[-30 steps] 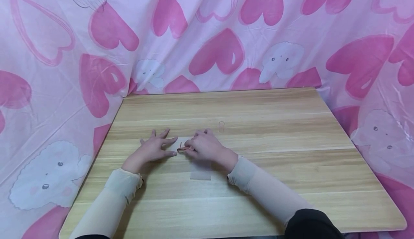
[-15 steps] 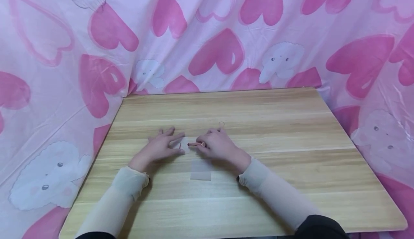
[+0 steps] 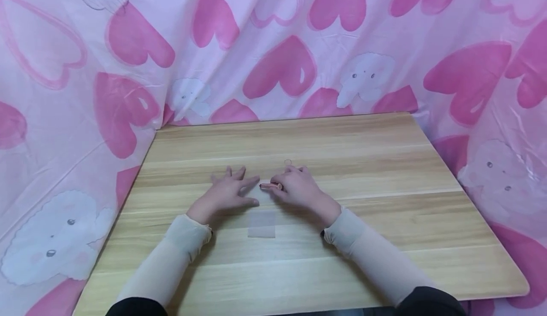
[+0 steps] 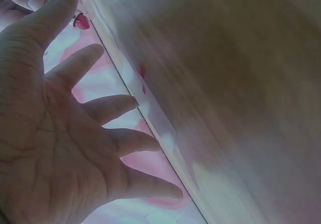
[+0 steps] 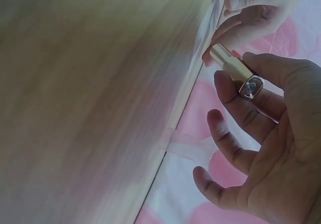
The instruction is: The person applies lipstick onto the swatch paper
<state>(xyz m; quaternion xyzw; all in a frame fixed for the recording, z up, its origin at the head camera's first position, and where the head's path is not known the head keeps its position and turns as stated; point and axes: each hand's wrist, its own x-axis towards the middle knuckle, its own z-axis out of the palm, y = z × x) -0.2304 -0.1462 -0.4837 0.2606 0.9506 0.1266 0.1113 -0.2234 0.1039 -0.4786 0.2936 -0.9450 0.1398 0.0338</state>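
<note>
My right hand (image 3: 299,185) pinches a lipstick (image 5: 231,66) between thumb and fingers. The lipstick has a gold tube, and its red tip points toward the left hand in the left wrist view. My left hand (image 3: 226,192) lies low over the table with its fingers straight and spread, holding nothing. Between the two hands is a thin whitish sheet (image 3: 264,199), partly covered by them. Small red marks (image 4: 143,73) show near the left fingertips in the left wrist view.
A translucent square piece (image 3: 261,225) lies on the wooden table (image 3: 350,254) in front of the hands. Just beyond the right hand is a small clear thing with a thin reddish outline (image 3: 288,162). A pink heart-patterned cloth (image 3: 273,2) hangs behind the table.
Both hands have shifted to the right, the right one carrying the lipstick away from a thin red line on the sheet. The left hand now covers that line. The view has shifted slightly.
</note>
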